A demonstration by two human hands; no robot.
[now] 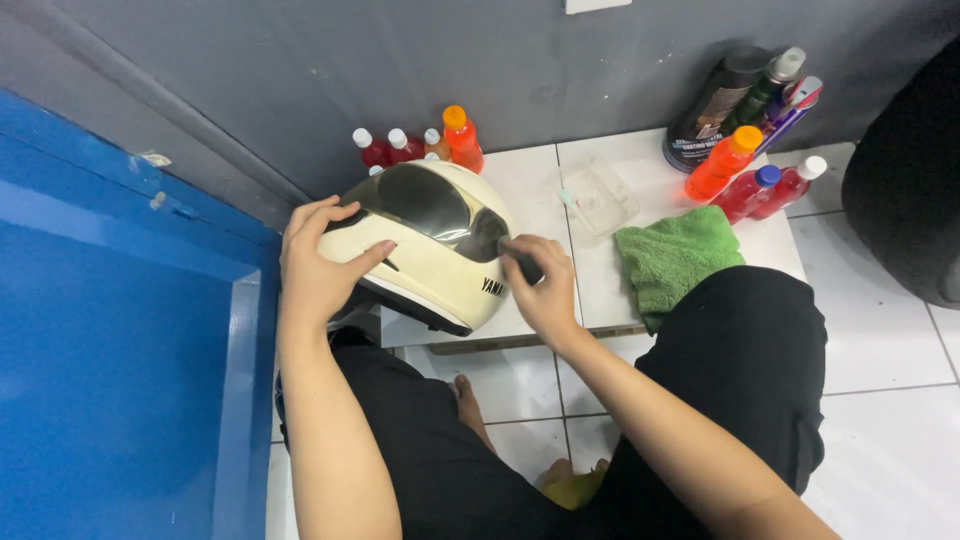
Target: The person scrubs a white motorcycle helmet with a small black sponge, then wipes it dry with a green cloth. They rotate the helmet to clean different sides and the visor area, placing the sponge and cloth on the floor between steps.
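1. Left hand, fingers spread, is steadying the cream glossy full-face helmet on the white tiled ledge.
2. Right hand is pinching a small dark object (identity unclear) beside the tinted visor.
3. Helmet is overhanging the ledge below the fingertips; easing the left palm's hold could let it roll off.

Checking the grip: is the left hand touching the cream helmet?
Touching. The head view shows the left hand spread flat on the helmet, thumb lying across its shell.
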